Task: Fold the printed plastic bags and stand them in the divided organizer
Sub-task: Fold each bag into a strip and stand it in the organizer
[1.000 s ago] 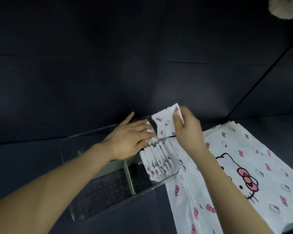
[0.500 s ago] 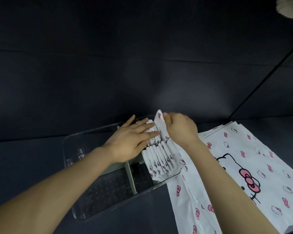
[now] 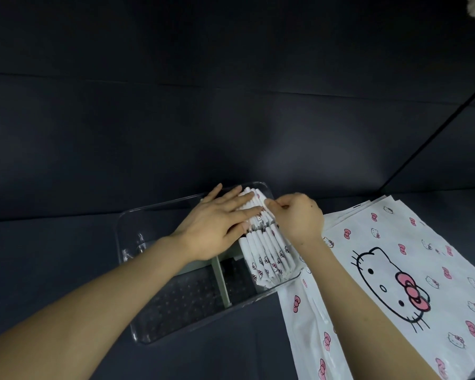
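Two hands at the organizer (image 3: pixel 203 322): left hand (image 3: pixel 217 226) lies flat, pressing the folded bags (image 3: pixel 269 253); right hand (image 3: pixel 296 218) pinches a bag (image 3: pixel 264 202) into the far row. Let go unevenly and that packed row could spring loose.

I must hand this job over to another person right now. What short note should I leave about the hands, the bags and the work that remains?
Left hand: open, straight fingers pressing flat on the far group of folded bags in the organizer.
Right hand: pinches one folded bag at the right end of that group, seating it.
Done: a near row of folded bags stands right of the green divider.
Left: release this bag, then fold the unfolded bags stacked flat to the right. The near compartment left of the divider shows no bags.
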A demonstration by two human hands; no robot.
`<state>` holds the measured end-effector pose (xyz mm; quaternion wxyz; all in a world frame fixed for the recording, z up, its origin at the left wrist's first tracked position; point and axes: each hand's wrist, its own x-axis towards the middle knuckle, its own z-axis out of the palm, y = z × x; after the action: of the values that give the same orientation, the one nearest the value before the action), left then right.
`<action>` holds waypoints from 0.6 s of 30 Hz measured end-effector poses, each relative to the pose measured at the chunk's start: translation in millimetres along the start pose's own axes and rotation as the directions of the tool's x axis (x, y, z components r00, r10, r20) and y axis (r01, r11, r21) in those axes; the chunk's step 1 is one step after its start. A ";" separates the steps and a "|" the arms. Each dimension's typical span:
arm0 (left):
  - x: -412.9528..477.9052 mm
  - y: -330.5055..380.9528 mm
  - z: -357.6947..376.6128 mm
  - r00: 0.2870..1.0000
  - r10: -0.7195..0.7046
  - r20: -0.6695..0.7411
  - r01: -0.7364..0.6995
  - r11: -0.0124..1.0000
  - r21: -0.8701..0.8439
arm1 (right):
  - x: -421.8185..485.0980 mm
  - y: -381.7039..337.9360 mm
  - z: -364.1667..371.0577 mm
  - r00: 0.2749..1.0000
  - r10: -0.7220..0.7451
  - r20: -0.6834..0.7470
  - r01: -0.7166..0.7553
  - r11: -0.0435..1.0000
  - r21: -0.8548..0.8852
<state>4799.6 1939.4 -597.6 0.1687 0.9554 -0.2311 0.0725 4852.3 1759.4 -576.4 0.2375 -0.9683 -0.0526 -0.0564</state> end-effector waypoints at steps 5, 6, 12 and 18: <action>-46.7 -4.5 -25.7 0.994 -0.041 -0.103 0.049 0.996 0.068 | -34.9 -22.3 2.1 0.920 -0.093 -0.380 0.095 0.995 -0.014; -65.1 -6.2 -31.5 0.989 -0.075 -0.127 0.086 0.992 0.087 | -49.7 -34.3 3.1 0.884 -0.130 -0.449 0.153 0.988 0.014; -229.5 -23.9 -48.9 0.827 -0.472 -0.305 0.533 0.832 0.157 | -155.4 -121.3 36.4 0.850 -0.444 -0.284 0.523 0.781 0.343; -383.2 -64.8 -48.9 0.378 -0.825 -0.420 0.926 0.339 0.167 | -226.8 -150.9 132.4 0.638 -0.767 0.075 0.713 0.624 0.320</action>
<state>4488.5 2170.9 -653.6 0.0226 0.9197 0.3673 0.1371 4620.0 1937.0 -654.9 0.3112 -0.8198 -0.4788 -0.0425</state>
